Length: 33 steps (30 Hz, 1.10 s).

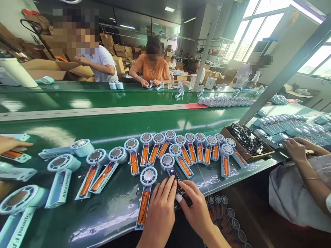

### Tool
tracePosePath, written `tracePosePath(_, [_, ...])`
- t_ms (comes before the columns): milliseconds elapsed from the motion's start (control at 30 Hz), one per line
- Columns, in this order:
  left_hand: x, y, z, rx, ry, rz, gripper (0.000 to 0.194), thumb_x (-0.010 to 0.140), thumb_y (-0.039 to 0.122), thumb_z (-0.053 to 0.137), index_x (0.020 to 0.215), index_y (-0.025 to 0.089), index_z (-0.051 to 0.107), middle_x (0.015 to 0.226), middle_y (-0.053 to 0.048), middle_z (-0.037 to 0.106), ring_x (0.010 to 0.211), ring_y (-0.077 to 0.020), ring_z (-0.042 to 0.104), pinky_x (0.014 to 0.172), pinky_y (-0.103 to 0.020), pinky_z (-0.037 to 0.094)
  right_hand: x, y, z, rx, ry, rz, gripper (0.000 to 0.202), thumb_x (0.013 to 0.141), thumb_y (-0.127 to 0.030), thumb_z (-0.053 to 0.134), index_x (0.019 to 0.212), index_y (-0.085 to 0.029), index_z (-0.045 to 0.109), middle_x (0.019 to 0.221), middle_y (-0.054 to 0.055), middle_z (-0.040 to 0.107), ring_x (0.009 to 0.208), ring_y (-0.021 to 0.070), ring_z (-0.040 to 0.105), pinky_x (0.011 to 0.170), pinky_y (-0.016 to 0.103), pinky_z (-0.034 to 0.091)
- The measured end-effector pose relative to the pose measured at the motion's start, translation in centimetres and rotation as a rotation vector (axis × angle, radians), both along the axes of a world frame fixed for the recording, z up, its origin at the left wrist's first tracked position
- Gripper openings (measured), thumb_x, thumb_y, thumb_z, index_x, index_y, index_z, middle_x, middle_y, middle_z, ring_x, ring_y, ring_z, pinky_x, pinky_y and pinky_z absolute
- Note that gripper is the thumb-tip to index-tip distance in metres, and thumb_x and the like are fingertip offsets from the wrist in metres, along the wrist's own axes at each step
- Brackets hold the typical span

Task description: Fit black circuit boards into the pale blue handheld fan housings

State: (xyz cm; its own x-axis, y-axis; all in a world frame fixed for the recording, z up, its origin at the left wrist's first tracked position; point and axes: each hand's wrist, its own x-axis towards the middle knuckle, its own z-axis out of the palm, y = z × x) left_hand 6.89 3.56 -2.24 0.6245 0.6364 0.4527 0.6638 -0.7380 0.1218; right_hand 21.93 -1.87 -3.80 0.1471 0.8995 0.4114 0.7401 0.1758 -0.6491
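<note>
My left hand (pixel 162 206) flat and open, right hand (pixel 192 205) curled, grip unclear, at one fan's (pixel 167 161) lit board (pixel 182 190); beside that fan, an orange battery (pixel 142 209) lies uncovered.

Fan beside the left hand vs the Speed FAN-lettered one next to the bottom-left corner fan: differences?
The fan beside the left hand shows an orange pack in its handle; the lettered fan shows none. The former's centre disc looks silvery, the latter's brownish. Both have round, slotted heads.
</note>
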Motion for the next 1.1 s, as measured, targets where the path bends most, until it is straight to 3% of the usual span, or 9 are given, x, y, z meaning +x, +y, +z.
tracePosePath(133, [-0.1, 0.1, -0.6, 0.076, -0.002, 0.009, 0.051, 0.089, 0.001, 0.038, 0.131, 0.018, 0.063, 0.139, -0.005, 0.066, 0.119, -0.0239, 0.065, 0.098, -0.038, 0.054, -0.4, 0.0, 0.6, 0.037, 0.047, 0.005, 0.037, 0.09, -0.016, 0.056, 0.126, -0.022, 0.063, 0.115, 0.01, 0.068, 0.104, 0.0214, 0.068, 0.092, 0.034, 0.057])
tracePosePath(267, [-0.5, 1.3, -1.6, 0.132, -0.055, -0.025, 0.049, 0.088, 0.005, 0.041, 0.128, 0.022, 0.064, 0.135, -0.004, 0.068, 0.113, -0.0235, 0.069, 0.092, -0.037, 0.055, 3.3, 0.6, 4.8, 0.009, 0.098, 0.014, 0.03, 0.089, -0.021, 0.057, 0.118, -0.022, 0.067, 0.106, 0.005, 0.071, 0.075, 0.0144, 0.069, 0.074, 0.026, 0.059])
tracePosePath(400, [-0.6, 2.9, -2.3, 0.12, -0.143, -0.123, 0.042, 0.089, 0.015, 0.042, 0.124, 0.023, 0.065, 0.129, -0.004, 0.071, 0.109, -0.0216, 0.07, 0.087, -0.032, 0.057, 13.6, 1.8, 11.1, -0.042, -0.157, -0.621, 0.028, 0.099, -0.032, 0.047, 0.115, -0.02, 0.067, 0.108, 0.008, 0.072, 0.088, 0.0187, 0.069, 0.082, 0.031, 0.056])
tracePosePath(467, [-0.7, 3.3, -2.3, 0.114, -0.182, -0.142, 0.04, 0.089, 0.017, 0.042, 0.12, 0.024, 0.066, 0.126, -0.003, 0.072, 0.107, -0.0213, 0.071, 0.086, -0.031, 0.058, 19.5, 2.7, 13.5, -0.094, -0.188, -0.794, 0.031, 0.101, -0.029, 0.044, 0.122, -0.016, 0.064, 0.115, 0.012, 0.069, 0.097, 0.0219, 0.067, 0.092, 0.037, 0.053])
tracePosePath(633, [-0.7, 3.5, -1.7, 0.119, -0.206, -0.153, 0.038, 0.089, 0.018, 0.044, 0.117, 0.026, 0.068, 0.124, -0.003, 0.073, 0.107, -0.0222, 0.071, 0.086, -0.031, 0.059, 28.2, 5.0, 14.3, -0.365, -0.23, -0.988, 0.031, 0.097, -0.034, 0.064, 0.122, -0.016, 0.062, 0.124, 0.009, 0.063, 0.108, 0.024, 0.064, 0.092, 0.046, 0.054])
tracePosePath(800, [-0.4, 3.0, -0.8, 0.098, -0.264, -0.141, 0.034, 0.088, 0.019, 0.046, 0.112, 0.027, 0.07, 0.123, -0.003, 0.074, 0.106, -0.0242, 0.071, 0.084, -0.035, 0.061, 28.6, 4.9, 12.8, -0.475, -0.268, -1.041, 0.031, 0.098, -0.035, 0.063, 0.123, -0.017, 0.061, 0.124, 0.009, 0.063, 0.104, 0.0221, 0.065, 0.089, 0.043, 0.056])
tracePosePath(933, [-1.0, 2.0, 0.8, 0.013, -0.277, -0.101, 0.039, 0.087, 0.014, 0.047, 0.118, 0.028, 0.067, 0.131, -0.003, 0.069, 0.117, -0.0246, 0.067, 0.09, -0.036, 0.06, 27.6, 4.1, 14.2, -0.408, -0.297, -1.081, 0.024, 0.1, -0.029, 0.058, 0.116, -0.013, 0.065, 0.116, 0.012, 0.067, 0.103, 0.0245, 0.066, 0.09, 0.045, 0.054])
tracePosePath(1033, [-2.4, 1.2, 2.4, -0.035, -0.383, -0.04, 0.036, 0.09, 0.014, 0.048, 0.121, 0.027, 0.063, 0.133, -0.006, 0.066, 0.123, -0.0244, 0.063, 0.096, -0.037, 0.056, 24.6, 3.9, 15.5, -0.285, -0.328, -1.008, 0.031, 0.1, -0.022, 0.043, 0.116, -0.008, 0.066, 0.109, 0.021, 0.069, 0.105, 0.0311, 0.066, 0.089, 0.046, 0.05])
tracePosePath(1100, [-3.6, 0.6, 3.6, -0.064, -0.506, 0.04, 0.03, 0.094, 0.017, 0.049, 0.119, 0.026, 0.062, 0.131, -0.008, 0.065, 0.123, -0.0231, 0.062, 0.1, -0.036, 0.054, 20.3, 3.7, 15.9, -0.235, -0.318, -0.807, 0.03, 0.098, -0.026, 0.046, 0.117, -0.015, 0.067, 0.099, 0.012, 0.073, 0.094, 0.0269, 0.069, 0.082, 0.037, 0.052])
